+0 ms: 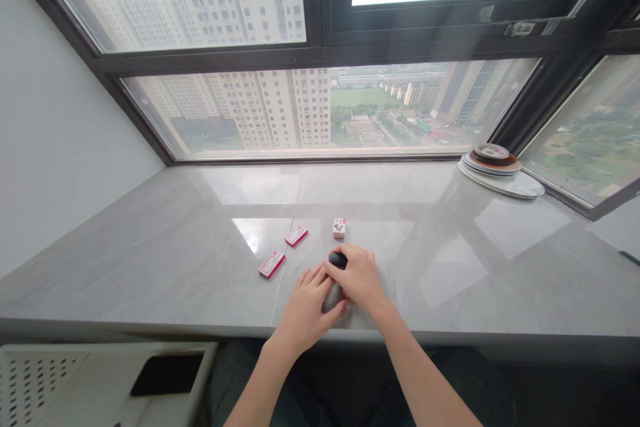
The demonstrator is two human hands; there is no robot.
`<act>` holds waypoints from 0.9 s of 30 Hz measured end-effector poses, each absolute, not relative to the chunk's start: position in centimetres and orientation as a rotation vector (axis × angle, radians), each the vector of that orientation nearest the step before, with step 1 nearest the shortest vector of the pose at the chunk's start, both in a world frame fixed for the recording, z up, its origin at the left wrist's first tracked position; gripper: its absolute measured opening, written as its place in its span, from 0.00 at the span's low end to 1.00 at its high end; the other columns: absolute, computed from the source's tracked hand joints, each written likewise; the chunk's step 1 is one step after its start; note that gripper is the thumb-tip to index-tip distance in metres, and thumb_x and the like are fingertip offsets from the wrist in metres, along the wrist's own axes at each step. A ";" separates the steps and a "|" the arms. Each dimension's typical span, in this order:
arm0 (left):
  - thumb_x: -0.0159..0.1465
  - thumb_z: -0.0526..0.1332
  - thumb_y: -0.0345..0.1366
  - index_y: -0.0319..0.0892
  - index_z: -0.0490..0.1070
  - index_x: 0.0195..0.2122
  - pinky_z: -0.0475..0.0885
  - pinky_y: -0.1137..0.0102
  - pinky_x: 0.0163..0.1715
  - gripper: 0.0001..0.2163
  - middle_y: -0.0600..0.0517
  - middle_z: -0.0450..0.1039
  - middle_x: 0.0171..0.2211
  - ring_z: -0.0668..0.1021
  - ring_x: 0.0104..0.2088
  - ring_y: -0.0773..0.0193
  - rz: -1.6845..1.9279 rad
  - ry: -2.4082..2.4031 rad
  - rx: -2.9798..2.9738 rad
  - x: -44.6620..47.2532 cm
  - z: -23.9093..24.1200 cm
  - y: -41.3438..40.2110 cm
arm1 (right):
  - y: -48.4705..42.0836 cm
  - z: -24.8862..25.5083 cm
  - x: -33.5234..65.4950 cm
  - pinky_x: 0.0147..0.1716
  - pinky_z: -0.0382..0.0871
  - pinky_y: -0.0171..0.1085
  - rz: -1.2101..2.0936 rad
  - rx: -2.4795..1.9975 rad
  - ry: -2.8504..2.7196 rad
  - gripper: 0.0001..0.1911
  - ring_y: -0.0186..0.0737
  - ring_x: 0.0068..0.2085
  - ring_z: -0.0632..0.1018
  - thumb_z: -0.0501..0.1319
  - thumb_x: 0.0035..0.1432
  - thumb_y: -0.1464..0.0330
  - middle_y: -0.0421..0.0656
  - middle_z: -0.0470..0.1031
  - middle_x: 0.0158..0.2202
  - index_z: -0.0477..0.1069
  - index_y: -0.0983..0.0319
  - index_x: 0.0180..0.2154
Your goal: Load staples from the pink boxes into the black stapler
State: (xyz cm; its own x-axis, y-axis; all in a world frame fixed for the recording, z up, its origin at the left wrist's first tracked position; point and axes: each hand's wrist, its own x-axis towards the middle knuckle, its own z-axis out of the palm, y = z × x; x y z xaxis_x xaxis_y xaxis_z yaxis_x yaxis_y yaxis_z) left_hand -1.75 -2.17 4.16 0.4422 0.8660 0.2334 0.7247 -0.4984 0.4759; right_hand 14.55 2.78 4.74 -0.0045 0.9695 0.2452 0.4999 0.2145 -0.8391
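Note:
Near the counter's front edge, both my hands are around a grey object with a rounded black end (pixel 338 259). Its kind cannot be made out, as my fingers cover much of it. My left hand (pixel 311 307) grips the grey body, thumb on the near side and fingers on the far side. From the right, my right hand (pixel 359 275) closes on the black end. Just beyond them stands a small white box (pixel 339 228) with a dark picture on it. To the left lie two flat red-and-white boxes, the nearer one (pixel 272 264) and the farther one (pixel 297 235).
The grey counter (pixel 150 247) is glossy and runs up to a dark-framed window (pixel 320 60). A stack of plates (pixel 495 170) sits in the far right corner. Below the front edge at left, a black phone-like slab (pixel 167 374) lies on a pale perforated surface (pixel 100 387).

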 end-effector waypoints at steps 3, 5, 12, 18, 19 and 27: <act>0.67 0.64 0.45 0.57 0.64 0.66 0.61 0.48 0.68 0.26 0.52 0.60 0.71 0.63 0.70 0.49 0.646 1.438 2.360 -1.9 3.2 -2.0 | 3.0 4.8 16.3 0.45 0.71 0.41 0.938 -1.211 -1.233 0.14 0.44 0.42 0.78 0.61 0.63 0.55 0.43 0.80 0.41 0.76 0.58 0.40; 0.66 0.65 0.46 0.57 0.62 0.67 0.60 0.49 0.69 0.28 0.52 0.56 0.72 0.61 0.71 0.50 0.620 1.453 2.345 -2.1 2.9 -1.9 | 3.0 4.3 18.7 0.47 0.73 0.40 1.019 -1.070 -0.953 0.16 0.45 0.49 0.78 0.57 0.65 0.54 0.44 0.79 0.47 0.75 0.58 0.42; 0.68 0.62 0.43 0.55 0.69 0.59 0.50 0.48 0.72 0.18 0.52 0.48 0.75 0.52 0.75 0.52 0.605 1.408 2.297 -1.9 2.6 -2.0 | 0.2 1.2 27.6 0.26 0.78 0.37 1.137 -1.417 -0.739 0.20 0.40 0.30 0.81 0.59 0.65 0.49 0.42 0.79 0.36 0.71 0.57 0.48; 0.65 0.66 0.42 0.53 0.74 0.51 0.49 0.45 0.72 0.13 0.52 0.49 0.75 0.48 0.75 0.50 0.649 1.468 2.210 -1.0 2.3 -1.6 | -1.4 2.2 25.6 0.09 0.50 0.28 1.541 -1.472 -0.958 0.40 0.31 0.12 0.67 0.39 0.67 0.38 0.41 0.72 0.21 0.72 0.63 0.40; 0.64 0.66 0.41 0.53 0.74 0.50 0.49 0.45 0.72 0.13 0.52 0.50 0.74 0.48 0.75 0.50 0.660 1.475 2.206 -0.9 2.3 -1.6 | -1.4 2.4 25.1 0.09 0.49 0.28 1.537 -1.463 -0.958 0.41 0.30 0.11 0.66 0.38 0.67 0.37 0.40 0.71 0.20 0.72 0.63 0.39; 0.64 0.66 0.40 0.52 0.74 0.49 0.49 0.46 0.72 0.12 0.52 0.52 0.74 0.50 0.75 0.51 0.692 1.474 2.196 -0.8 2.3 -1.8 | -0.5 1.1 26.7 0.11 0.52 0.28 1.273 -1.563 -0.858 0.22 0.30 0.14 0.67 0.49 0.71 0.51 0.36 0.69 0.19 0.69 0.61 0.42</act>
